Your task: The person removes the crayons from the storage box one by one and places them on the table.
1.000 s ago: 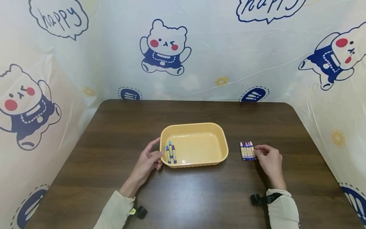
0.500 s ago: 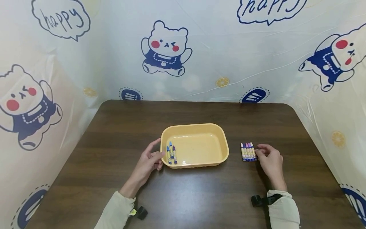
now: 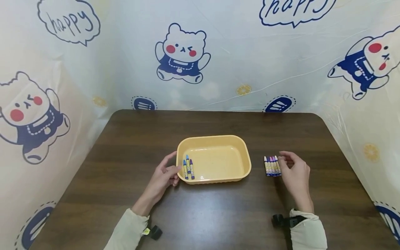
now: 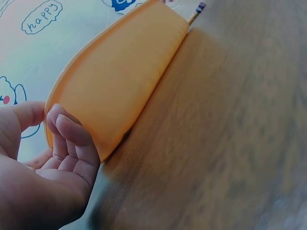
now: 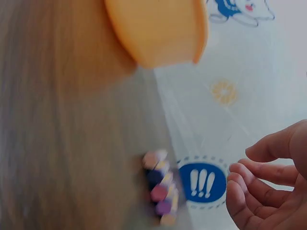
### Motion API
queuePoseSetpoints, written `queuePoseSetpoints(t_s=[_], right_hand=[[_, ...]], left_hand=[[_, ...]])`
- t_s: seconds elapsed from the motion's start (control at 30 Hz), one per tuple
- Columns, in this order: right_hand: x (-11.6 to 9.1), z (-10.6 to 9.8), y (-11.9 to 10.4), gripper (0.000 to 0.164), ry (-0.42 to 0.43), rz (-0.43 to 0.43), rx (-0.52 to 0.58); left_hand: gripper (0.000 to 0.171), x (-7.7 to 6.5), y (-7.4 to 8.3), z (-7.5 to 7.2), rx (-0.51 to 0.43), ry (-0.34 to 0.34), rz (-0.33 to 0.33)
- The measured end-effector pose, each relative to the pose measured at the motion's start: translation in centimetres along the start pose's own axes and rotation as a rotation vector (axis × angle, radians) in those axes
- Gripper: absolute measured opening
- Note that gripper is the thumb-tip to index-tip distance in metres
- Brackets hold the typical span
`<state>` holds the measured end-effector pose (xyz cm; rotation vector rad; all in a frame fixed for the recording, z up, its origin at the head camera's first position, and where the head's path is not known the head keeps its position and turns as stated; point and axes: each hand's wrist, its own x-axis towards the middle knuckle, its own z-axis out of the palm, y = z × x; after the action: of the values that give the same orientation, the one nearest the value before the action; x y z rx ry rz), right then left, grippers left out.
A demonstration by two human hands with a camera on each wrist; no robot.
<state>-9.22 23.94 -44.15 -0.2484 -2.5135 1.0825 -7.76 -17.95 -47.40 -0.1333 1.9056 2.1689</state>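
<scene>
A yellow plastic tray stands on the table, and my left hand pinches its left rim between thumb and fingers. In the left wrist view the same hand is at the end of the tray's wall. Three crayons in blue and purple shades lie inside the tray at its left end. To the tray's right, several crayons lie side by side in a row. Close to the row's right end is my right hand. The right wrist view shows that hand raised off the crayons, loosely curved, holding nothing.
The brown wooden table has a printed curtain behind it and along both sides. Each sleeve carries a black wrist camera, one on the left and one on the right.
My right hand has risen off the right end of the crayon row and drifted slightly left over it. The left hand and tray have stayed put; the head view has shifted slightly.
</scene>
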Motion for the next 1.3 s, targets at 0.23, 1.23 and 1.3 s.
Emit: queuePoseSetpoints(t_s=[0.23,1.23,1.3], right_hand=[[-0.4,0.1,-3.0,0.014,0.003,-0.177,0.036],[-2.9,12.2,-16.2,0.014,-0.607,-0.501,0.105],[-3.0,13.4,-16.1,0.011,-0.621,-0.453,0.119]], left_hand=[[0.064,0.1,-0.1,0.2,-0.004,0.002,0.0],[0.063,0.1,-0.1,0.1,-0.026,-0.022,-0.019],[0.063,0.0,-0.1,0.0,-0.029,-0.019,-0.013]])
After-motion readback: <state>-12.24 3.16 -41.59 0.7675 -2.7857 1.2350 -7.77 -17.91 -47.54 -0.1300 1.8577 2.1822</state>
